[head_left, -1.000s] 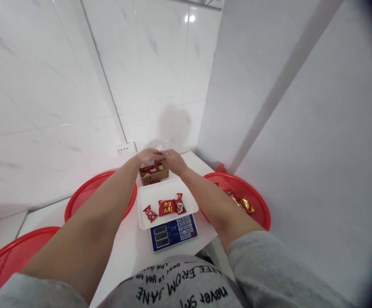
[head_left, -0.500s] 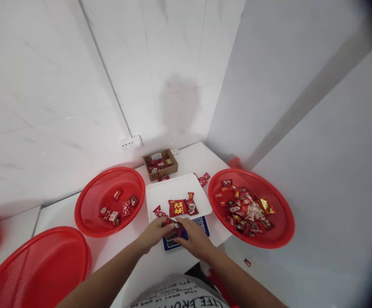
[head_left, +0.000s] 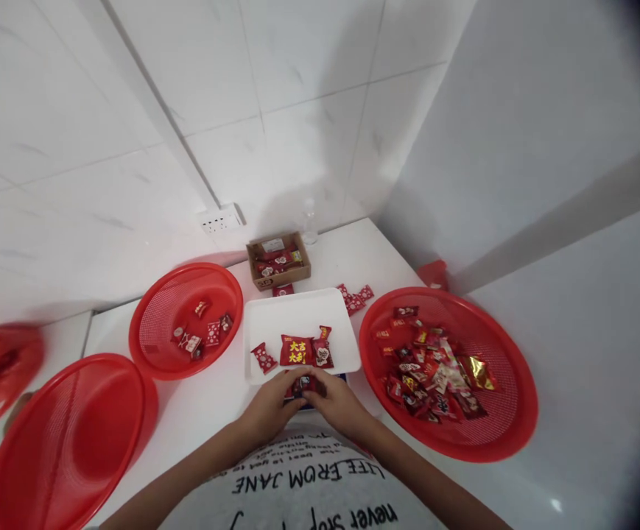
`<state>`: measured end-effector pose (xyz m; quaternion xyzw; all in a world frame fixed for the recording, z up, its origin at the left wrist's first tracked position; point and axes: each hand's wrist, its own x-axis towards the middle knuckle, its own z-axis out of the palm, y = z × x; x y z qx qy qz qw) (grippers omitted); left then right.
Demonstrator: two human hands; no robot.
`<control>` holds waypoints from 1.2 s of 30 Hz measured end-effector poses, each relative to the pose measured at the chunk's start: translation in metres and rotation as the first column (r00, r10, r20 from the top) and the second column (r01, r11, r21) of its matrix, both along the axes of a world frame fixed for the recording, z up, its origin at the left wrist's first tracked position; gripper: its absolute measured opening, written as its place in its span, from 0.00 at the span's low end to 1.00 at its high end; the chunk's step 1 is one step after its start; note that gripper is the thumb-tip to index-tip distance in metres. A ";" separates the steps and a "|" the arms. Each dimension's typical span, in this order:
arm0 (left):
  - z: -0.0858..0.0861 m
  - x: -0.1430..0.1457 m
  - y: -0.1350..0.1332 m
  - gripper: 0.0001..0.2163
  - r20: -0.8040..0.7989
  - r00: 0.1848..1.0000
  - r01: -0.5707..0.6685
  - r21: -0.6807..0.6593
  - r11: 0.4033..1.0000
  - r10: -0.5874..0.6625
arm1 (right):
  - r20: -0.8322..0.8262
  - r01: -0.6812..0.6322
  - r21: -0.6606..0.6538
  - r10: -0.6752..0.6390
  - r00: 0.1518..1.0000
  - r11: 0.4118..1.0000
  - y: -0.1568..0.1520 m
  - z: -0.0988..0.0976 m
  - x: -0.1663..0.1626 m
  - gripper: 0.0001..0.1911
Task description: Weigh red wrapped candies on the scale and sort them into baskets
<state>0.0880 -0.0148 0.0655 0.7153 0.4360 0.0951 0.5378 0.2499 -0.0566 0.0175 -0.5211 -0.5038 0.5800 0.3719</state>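
Ten o'clock from the grip, a red basket holds a few wrapped sweets. Left hand and right hand together clasp a dark-red packet — white tray at twelve, fuller basket at three.

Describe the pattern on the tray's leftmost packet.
The leftmost packet is red with pale spots; see the head view.

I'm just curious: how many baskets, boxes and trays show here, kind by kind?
Round red plastic baskets (any nested stack counted once): 3
Open brown cardboard box: 1
Flat white rectangular tray: 1
Total: 5
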 end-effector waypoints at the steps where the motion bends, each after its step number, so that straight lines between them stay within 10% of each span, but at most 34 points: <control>1: 0.000 -0.002 0.001 0.23 -0.005 1.000 0.000 0.018 1.000 0.000 | -0.054 0.022 -0.030 -0.023 0.998 0.999 0.000 -0.001 -0.003 0.21; 14: -0.017 -0.059 -0.022 0.13 0.050 0.990 0.133 0.034 0.991 -0.134 | -0.226 0.343 -0.447 -0.475 0.850 0.826 -0.056 0.014 -0.069 0.23; 36: -0.020 0.009 -0.036 0.17 0.044 0.998 0.034 -0.014 0.999 -0.033 | -0.172 0.124 -0.300 -0.181 0.968 0.946 -0.052 0.008 0.020 0.20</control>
